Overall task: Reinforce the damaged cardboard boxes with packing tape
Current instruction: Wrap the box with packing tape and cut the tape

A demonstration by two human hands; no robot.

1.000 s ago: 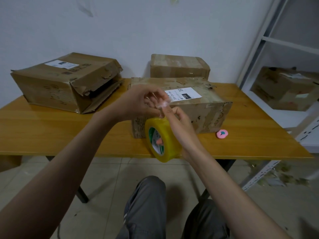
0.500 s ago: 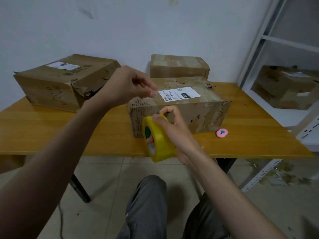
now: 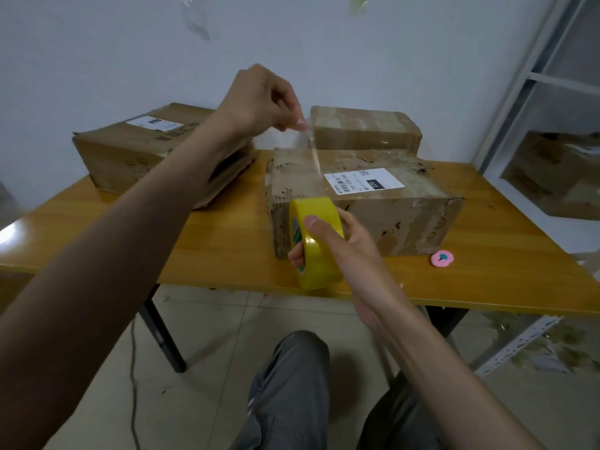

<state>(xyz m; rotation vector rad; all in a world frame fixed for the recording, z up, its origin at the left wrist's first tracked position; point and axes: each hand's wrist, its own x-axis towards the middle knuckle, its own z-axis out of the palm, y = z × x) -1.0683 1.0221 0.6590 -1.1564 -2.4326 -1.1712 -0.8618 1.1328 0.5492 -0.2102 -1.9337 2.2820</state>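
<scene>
My right hand (image 3: 344, 237) grips a yellow roll of packing tape (image 3: 316, 243) in front of the near cardboard box (image 3: 406, 222), which bears a white label and has torn edges. My left hand (image 3: 259, 100) is raised above that box's left end and pinches the free end of the clear tape strip (image 3: 311, 151), which stretches up from the roll. A larger damaged box (image 3: 130, 154) with a torn flap lies at the left of the wooden table (image 3: 227, 241). A third, taped box (image 3: 363, 129) stands at the back by the wall.
A small pink round object (image 3: 441, 257) lies on the table right of the near box. A white metal shelf (image 3: 532, 79) at the right holds another cardboard box (image 3: 552, 173). My knees (image 3: 292, 384) are below the table's front edge.
My left hand has moved up and away from the roll, drawing out a strip of clear tape. My right hand has kept hold of the roll near the box's front.
</scene>
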